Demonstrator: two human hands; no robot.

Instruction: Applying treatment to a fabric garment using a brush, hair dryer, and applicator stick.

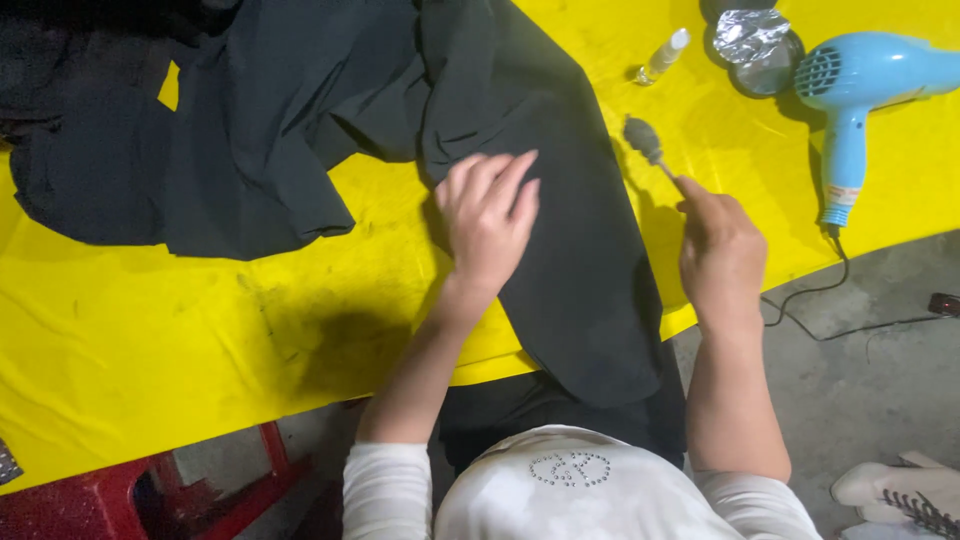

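A black garment (300, 110) lies spread over a yellow-covered table (150, 330), with one long part hanging over the near edge. My left hand (488, 215) rests flat on that part, fingers apart. My right hand (720, 250) is closed around the handle of a small brush (643, 140), whose dark bristle head points away from me, just right of the black cloth.
A blue hair dryer (850, 90) lies at the table's right end, its cord (830, 300) trailing to the floor. A small clear bottle (663, 55) and a round dish lined with foil (755, 45) sit at the far right. A red stool (190, 495) stands below the table.
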